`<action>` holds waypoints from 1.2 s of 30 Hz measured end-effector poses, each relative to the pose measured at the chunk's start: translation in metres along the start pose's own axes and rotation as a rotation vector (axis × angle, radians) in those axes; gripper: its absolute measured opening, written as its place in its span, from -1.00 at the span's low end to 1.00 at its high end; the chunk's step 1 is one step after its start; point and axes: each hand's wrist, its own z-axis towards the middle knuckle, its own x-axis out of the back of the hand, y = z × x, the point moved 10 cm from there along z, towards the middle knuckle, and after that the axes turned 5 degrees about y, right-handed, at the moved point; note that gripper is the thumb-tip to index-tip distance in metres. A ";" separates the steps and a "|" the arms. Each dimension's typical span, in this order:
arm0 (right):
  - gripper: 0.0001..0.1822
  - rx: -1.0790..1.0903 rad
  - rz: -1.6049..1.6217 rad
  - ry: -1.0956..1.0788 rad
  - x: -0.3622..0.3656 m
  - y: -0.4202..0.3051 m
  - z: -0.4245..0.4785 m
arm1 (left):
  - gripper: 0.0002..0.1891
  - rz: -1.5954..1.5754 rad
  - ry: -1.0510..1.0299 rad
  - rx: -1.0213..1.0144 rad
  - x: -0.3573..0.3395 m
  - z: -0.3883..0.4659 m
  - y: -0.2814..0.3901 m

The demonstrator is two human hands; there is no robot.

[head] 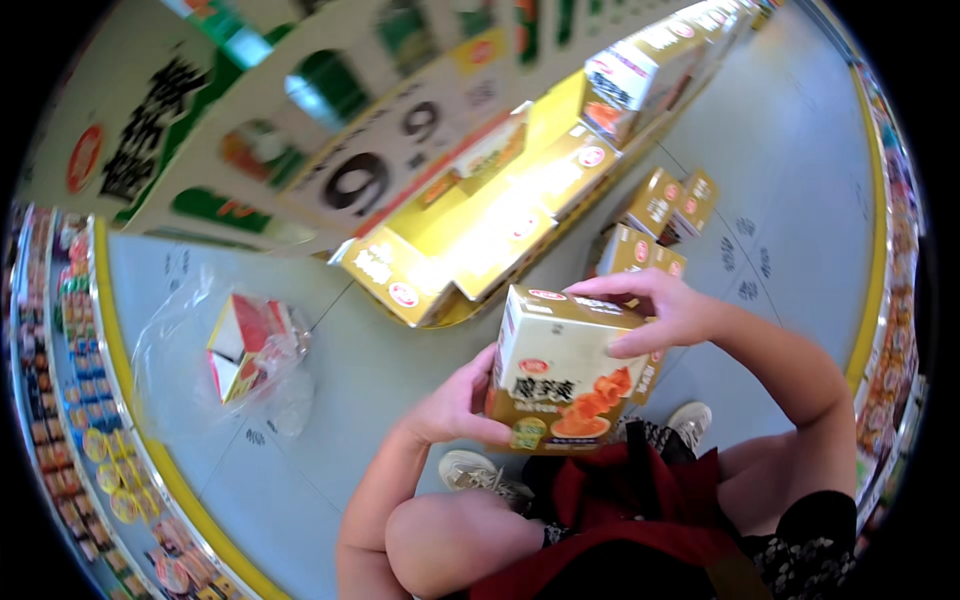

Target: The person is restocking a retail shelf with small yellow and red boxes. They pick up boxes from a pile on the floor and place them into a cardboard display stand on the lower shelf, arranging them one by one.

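Observation:
Between my two hands is a gold and white carton (559, 375) with a picture of orange food on its front. My left hand (457, 405) grips its lower left side, thumb on the front. My right hand (656, 311) holds it at the top right, with the thumb over the front face. Just beyond it, more gold cartons (626, 251) stand on the floor. Ahead lies a low display of gold cartons (401, 281) set in a row, with a white and gold carton (619, 86) upright farther along it.
A large printed price board (360, 172) rises over the display at the upper left. On the tiled floor at left lie a clear plastic bag (289, 390) and a red, yellow and white carton (244, 349). Stocked shelves (90, 382) with yellow-edged bases run along both sides.

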 end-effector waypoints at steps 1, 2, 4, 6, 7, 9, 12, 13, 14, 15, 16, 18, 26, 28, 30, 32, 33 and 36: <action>-0.19 0.034 0.001 0.021 0.000 -0.013 -0.002 | 0.14 0.036 0.054 -0.033 -0.008 -0.001 0.018; -0.17 0.109 0.094 0.118 0.006 -0.029 -0.001 | 0.12 0.080 0.127 -0.086 -0.009 -0.009 0.034; -0.20 0.202 0.141 0.320 0.016 -0.039 -0.005 | 0.09 0.158 0.253 -0.189 -0.004 -0.019 0.056; -0.25 0.115 0.164 0.291 -0.006 -0.021 -0.005 | 0.06 0.401 0.378 -0.352 0.003 -0.039 0.074; -0.28 0.070 0.167 0.287 -0.015 -0.015 -0.008 | 0.05 0.519 0.431 -0.435 0.003 -0.048 0.082; -0.27 0.031 0.173 0.265 -0.041 -0.023 -0.005 | 0.06 0.719 0.481 -0.615 -0.004 -0.062 0.095; -0.38 0.168 0.101 0.316 -0.041 -0.048 0.029 | -0.02 0.886 0.544 -0.794 -0.011 -0.071 0.105; -0.45 0.195 0.053 0.311 -0.037 -0.053 0.038 | -0.06 1.022 0.568 -0.853 -0.016 -0.074 0.105; -0.51 0.223 0.004 0.308 -0.033 -0.059 0.049 | -0.10 1.160 0.591 -0.908 -0.019 -0.075 0.102; -0.57 0.250 -0.047 0.309 -0.028 -0.064 0.058 | -0.13 1.296 0.609 -0.964 -0.022 -0.072 0.097; -0.60 0.173 0.227 0.224 -0.043 -0.079 0.080 | -0.16 1.286 0.662 -1.006 -0.018 -0.071 0.090; -0.67 0.348 -0.059 0.252 -0.048 -0.104 0.099 | -0.14 1.322 0.751 -0.992 -0.006 -0.070 0.082; -0.71 0.227 -1.126 0.323 -0.045 -0.098 0.160 | 0.05 1.033 1.011 -0.965 0.039 -0.071 0.117; -0.69 0.241 -1.057 0.275 -0.053 -0.090 0.176 | 0.11 1.009 1.060 -0.876 0.049 -0.071 0.113; -0.66 0.232 -1.016 0.225 -0.055 -0.083 0.183 | 0.13 0.883 1.105 -0.861 0.056 -0.074 0.097; -0.63 0.205 -0.969 0.170 -0.057 -0.077 0.188 | 0.15 0.780 1.103 -0.788 0.071 -0.068 0.078; -0.61 0.187 -0.943 0.139 -0.057 -0.075 0.188 | 0.14 0.738 1.075 -0.727 0.079 -0.060 0.068; -0.57 0.143 -0.873 0.049 -0.062 -0.069 0.192 | 0.10 0.913 1.121 -0.683 0.095 -0.050 0.058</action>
